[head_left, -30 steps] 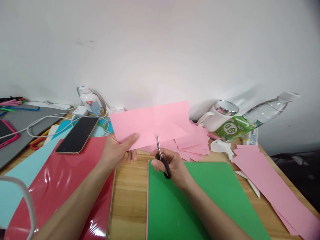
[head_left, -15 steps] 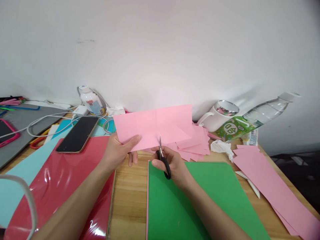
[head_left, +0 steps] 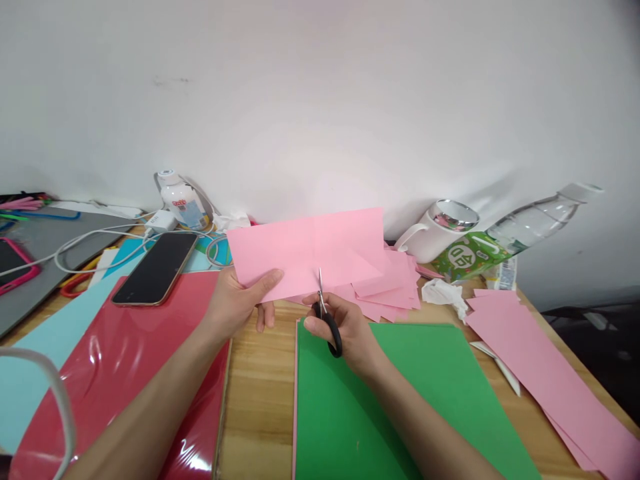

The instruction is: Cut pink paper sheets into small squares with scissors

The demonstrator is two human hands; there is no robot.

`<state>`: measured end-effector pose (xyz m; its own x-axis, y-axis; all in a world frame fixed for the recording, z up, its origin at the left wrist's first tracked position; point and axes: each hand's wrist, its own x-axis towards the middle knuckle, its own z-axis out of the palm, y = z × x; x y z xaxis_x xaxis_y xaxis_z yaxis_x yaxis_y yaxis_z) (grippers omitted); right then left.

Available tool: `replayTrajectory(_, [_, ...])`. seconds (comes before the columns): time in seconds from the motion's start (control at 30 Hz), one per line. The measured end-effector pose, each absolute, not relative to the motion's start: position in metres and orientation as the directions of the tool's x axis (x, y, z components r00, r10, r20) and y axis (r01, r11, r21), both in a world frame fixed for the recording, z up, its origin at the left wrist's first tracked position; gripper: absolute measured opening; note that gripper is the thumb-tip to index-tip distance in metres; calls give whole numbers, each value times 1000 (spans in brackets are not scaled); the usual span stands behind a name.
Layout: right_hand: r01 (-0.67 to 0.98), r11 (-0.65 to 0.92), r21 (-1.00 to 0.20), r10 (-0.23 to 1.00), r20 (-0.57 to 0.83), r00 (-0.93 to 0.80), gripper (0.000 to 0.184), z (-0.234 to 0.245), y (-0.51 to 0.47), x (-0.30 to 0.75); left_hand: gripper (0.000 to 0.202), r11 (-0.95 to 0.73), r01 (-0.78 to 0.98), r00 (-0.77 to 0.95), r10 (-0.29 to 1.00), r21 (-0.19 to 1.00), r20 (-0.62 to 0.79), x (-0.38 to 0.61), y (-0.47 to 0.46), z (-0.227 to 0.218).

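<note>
A pink sheet of paper point(head_left: 300, 250) is held up above the table, pinched at its lower left corner by my left hand point(head_left: 245, 303). My right hand point(head_left: 345, 330) grips black-handled scissors point(head_left: 331, 332) with the blades pointing up at the sheet's lower edge. The blades look nearly closed and overlap the paper. Behind and right of the sheet lies a loose pile of pink paper pieces point(head_left: 395, 287). Beneath my right hand rests a stack topped by green paper point(head_left: 400, 400).
On the left, a phone point(head_left: 156, 270) lies on a shiny red pack point(head_left: 125, 373), near a white charger point(head_left: 161, 222) and cable. A white mug point(head_left: 435, 233), green packet point(head_left: 467, 257), clear bottle point(head_left: 535, 217), crumpled tissue point(head_left: 445, 293) and long pink strips point(head_left: 550, 373) occupy the right side.
Almost nothing differs. The sheet, both hands and the scissors keep nearly the same positions, with only a very slight upward shift of the scissors.
</note>
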<state>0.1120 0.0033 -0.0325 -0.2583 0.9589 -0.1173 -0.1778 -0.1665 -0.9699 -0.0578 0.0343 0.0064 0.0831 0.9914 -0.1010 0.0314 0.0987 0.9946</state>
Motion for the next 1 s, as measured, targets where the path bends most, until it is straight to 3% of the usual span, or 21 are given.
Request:
replayTrajectory(0.77, [-147,-216,-965,961,-184,-206,43,-36,3,111,17,107,-1,89,990,994,-107,-57,34,7])
replayTrajectory(1.0, [-206,-168,-964,975,-132,-180,38,-32,4,111,22,168,-4,198,966,986,-164,-55,34,6])
